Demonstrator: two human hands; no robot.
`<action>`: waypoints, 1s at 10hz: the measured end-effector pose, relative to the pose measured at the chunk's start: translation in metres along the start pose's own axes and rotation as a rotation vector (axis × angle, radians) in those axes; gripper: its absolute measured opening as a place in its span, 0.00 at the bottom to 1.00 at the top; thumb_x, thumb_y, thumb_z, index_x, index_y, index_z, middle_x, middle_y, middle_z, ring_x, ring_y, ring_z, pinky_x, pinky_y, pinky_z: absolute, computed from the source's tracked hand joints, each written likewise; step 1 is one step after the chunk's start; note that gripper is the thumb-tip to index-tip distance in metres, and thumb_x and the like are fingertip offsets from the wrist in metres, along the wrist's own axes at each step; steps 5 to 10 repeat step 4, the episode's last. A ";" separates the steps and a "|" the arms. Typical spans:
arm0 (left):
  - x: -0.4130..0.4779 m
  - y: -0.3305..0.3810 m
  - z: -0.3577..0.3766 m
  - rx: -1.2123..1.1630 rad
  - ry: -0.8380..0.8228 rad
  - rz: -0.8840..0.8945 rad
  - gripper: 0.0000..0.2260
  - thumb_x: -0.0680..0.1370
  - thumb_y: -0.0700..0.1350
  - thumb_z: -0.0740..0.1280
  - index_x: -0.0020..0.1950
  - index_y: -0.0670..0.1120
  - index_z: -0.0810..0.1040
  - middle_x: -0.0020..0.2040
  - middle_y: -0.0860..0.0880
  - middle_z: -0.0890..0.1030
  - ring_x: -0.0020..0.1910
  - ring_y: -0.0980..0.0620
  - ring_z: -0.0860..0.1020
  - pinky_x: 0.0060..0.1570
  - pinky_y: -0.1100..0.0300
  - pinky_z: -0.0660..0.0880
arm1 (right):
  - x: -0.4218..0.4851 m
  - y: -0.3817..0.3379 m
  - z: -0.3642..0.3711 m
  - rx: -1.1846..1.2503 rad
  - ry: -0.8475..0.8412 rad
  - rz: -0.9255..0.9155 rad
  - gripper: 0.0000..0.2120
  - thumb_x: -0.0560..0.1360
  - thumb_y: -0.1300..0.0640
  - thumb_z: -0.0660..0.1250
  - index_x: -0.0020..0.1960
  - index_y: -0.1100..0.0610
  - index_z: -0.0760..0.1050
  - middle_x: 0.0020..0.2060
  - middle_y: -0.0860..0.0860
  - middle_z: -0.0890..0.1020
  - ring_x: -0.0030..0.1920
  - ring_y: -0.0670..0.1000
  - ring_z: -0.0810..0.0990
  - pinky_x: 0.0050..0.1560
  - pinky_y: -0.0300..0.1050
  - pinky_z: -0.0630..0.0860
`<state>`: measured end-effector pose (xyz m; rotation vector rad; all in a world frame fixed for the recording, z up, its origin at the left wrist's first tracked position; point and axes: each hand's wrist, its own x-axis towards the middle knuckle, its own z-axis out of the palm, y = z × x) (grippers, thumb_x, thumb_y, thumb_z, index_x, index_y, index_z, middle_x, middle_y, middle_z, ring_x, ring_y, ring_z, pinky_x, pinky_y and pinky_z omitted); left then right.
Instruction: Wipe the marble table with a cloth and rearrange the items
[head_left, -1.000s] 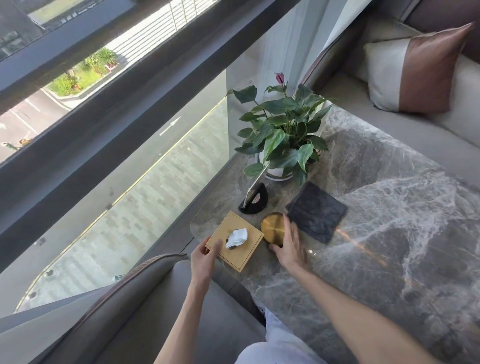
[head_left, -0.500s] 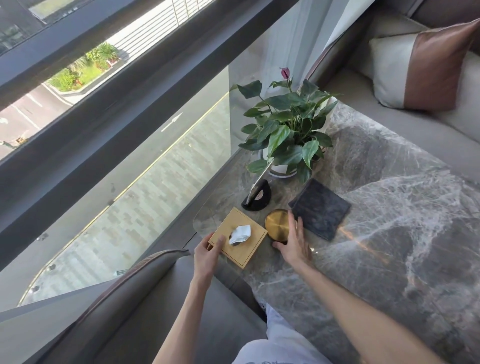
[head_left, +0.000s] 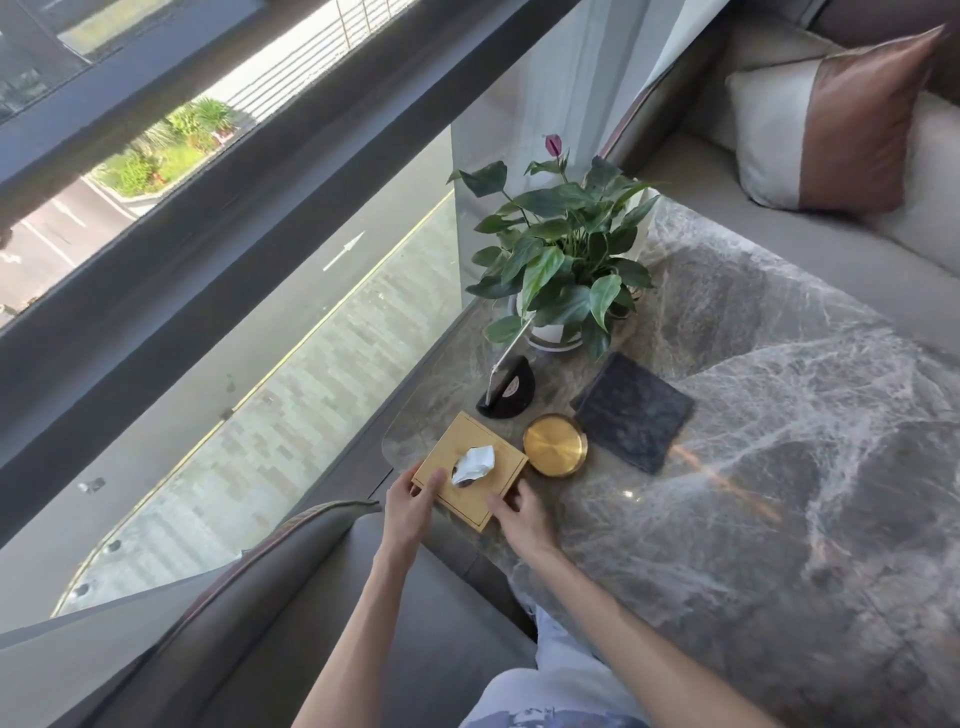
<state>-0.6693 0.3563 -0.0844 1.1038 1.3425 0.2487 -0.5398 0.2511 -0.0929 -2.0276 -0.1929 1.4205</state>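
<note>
A tan tissue box (head_left: 485, 486) with a white tissue sticking out lies at the near left corner of the grey marble table (head_left: 779, 467). My left hand (head_left: 413, 504) grips the box's left end, thumb on top. My right hand (head_left: 522, 514) holds its near right side. A round brass dish (head_left: 555, 444) sits just right of the box, free of both hands. Beyond it a dark folded cloth (head_left: 632, 411) lies flat. A black half-round stand (head_left: 508, 387) is behind the box.
A potted plant (head_left: 563, 260) with a white pot stands at the table's far left by the window glass. A grey cushion (head_left: 260, 597) is at my left. A white and brown pillow (head_left: 841, 119) rests on the bench beyond the table.
My right hand left the brass dish and came back left onto the tissue box's near right side. The left hand stayed on the box.
</note>
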 end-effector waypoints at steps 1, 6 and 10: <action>0.004 -0.003 -0.001 0.067 0.003 -0.030 0.18 0.77 0.55 0.69 0.62 0.46 0.79 0.52 0.45 0.85 0.52 0.48 0.82 0.50 0.58 0.78 | 0.016 0.014 0.001 -0.011 -0.041 0.066 0.34 0.72 0.41 0.69 0.72 0.55 0.66 0.67 0.53 0.76 0.66 0.53 0.75 0.67 0.56 0.73; -0.007 0.020 0.024 0.637 0.213 0.146 0.22 0.78 0.47 0.61 0.71 0.42 0.66 0.69 0.41 0.73 0.67 0.40 0.72 0.64 0.42 0.72 | -0.012 -0.012 -0.033 -0.147 -0.086 -0.036 0.30 0.77 0.41 0.63 0.72 0.56 0.66 0.69 0.52 0.73 0.68 0.53 0.73 0.67 0.50 0.71; -0.007 0.020 0.024 0.637 0.213 0.146 0.22 0.78 0.47 0.61 0.71 0.42 0.66 0.69 0.41 0.73 0.67 0.40 0.72 0.64 0.42 0.72 | -0.012 -0.012 -0.033 -0.147 -0.086 -0.036 0.30 0.77 0.41 0.63 0.72 0.56 0.66 0.69 0.52 0.73 0.68 0.53 0.73 0.67 0.50 0.71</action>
